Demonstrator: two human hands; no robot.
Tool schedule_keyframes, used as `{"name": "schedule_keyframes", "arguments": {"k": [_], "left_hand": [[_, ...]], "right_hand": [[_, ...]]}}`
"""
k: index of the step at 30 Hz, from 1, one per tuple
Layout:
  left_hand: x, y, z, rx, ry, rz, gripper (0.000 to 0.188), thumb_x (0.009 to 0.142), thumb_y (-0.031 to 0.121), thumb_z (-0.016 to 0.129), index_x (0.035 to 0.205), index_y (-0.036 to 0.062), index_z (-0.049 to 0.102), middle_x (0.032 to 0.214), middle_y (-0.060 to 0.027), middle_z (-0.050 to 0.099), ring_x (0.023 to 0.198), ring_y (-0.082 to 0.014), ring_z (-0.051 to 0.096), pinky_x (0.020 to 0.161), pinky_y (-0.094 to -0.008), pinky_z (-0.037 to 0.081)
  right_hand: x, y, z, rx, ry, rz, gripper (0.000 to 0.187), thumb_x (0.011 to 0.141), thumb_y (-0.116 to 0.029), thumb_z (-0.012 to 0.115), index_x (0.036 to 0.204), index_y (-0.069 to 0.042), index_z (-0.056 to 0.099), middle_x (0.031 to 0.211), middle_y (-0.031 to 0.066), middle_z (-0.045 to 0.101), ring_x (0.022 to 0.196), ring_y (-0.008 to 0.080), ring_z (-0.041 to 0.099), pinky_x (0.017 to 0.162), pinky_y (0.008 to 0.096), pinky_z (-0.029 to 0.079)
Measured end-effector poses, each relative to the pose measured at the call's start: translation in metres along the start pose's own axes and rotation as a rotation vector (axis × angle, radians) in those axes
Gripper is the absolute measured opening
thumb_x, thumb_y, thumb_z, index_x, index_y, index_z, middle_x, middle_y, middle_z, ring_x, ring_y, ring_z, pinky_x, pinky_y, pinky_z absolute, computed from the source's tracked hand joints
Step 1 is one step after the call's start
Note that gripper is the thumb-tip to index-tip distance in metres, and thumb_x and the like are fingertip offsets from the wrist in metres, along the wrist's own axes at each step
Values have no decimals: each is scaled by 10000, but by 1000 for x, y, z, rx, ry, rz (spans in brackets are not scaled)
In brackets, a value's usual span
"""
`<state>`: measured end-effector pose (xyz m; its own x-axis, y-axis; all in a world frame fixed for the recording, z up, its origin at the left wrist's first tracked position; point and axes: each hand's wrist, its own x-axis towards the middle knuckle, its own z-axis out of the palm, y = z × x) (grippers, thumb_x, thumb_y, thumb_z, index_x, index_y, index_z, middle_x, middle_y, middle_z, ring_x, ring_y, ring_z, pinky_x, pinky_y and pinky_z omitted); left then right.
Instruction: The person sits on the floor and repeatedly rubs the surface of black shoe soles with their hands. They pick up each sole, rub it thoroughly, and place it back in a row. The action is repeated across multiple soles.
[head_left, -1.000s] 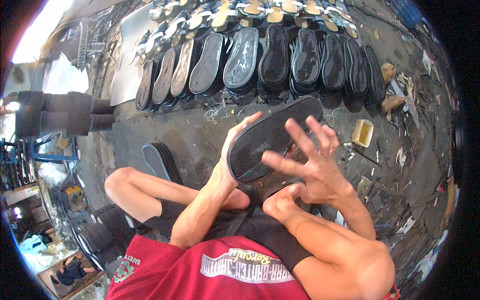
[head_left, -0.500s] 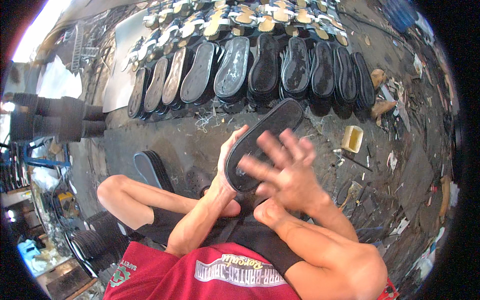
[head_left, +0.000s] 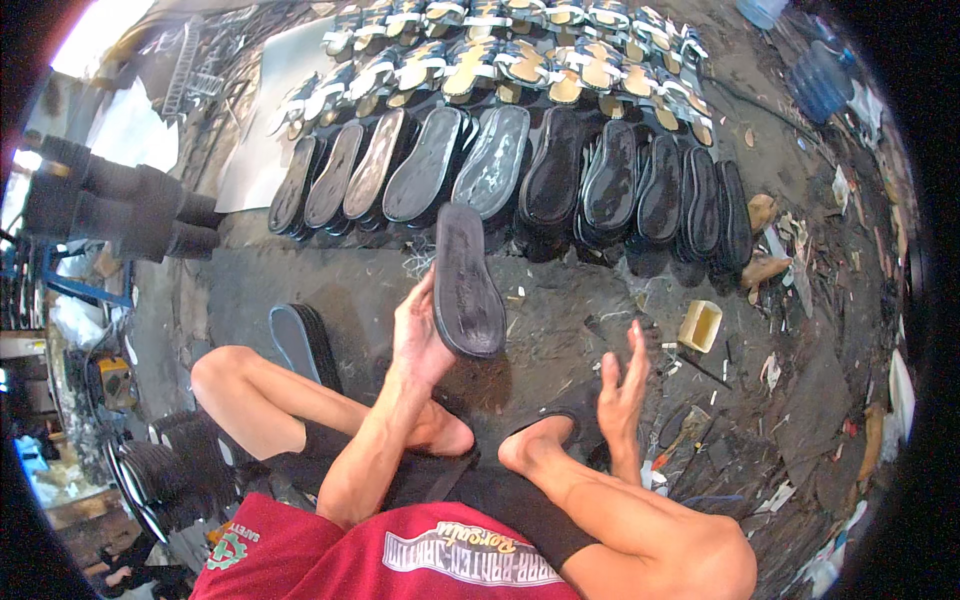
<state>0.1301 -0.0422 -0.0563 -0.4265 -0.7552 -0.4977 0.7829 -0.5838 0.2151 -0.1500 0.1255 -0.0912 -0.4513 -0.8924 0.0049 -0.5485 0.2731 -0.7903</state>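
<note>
Well, the glossy black, foot-shaped sole rests against the left hand, which grips it along its left edge; it juts past the fingertips toward the row of stacked dark soles, broad end nearer the person. How the fingers sit behind it I can't quite make out. Off to the right, well apart from that sole, the right hand stands with fingers spread, near a small pale-yellow, box-shaped container on the grimy dark floor.
</note>
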Motion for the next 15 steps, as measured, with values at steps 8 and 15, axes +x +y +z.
{"name": "schedule_keyframes", "arguments": {"k": [8, 15], "left_hand": [[150, 86, 38, 476, -79, 117, 402, 1122, 236, 547, 1441, 14, 649, 1364, -136, 732, 1196, -215, 717, 1037, -356, 567], [97, 86, -4, 1254, 678, 1271, 417, 975, 7, 580, 1382, 10, 669, 1274, -132, 659, 1146, -225, 653, 1030, -366, 512]], "right_hand": [[-22, -7, 24, 135, -4, 104, 720, 1076, -380, 648, 1654, -41, 386, 1604, 250, 497, 1478, 400, 469, 1240, 512, 336], [-17, 11, -10, -27, 110, 93, 698, 1074, -379, 642, 1628, -18, 418, 1609, 237, 499, 1493, 401, 457, 1252, 509, 326]]}}
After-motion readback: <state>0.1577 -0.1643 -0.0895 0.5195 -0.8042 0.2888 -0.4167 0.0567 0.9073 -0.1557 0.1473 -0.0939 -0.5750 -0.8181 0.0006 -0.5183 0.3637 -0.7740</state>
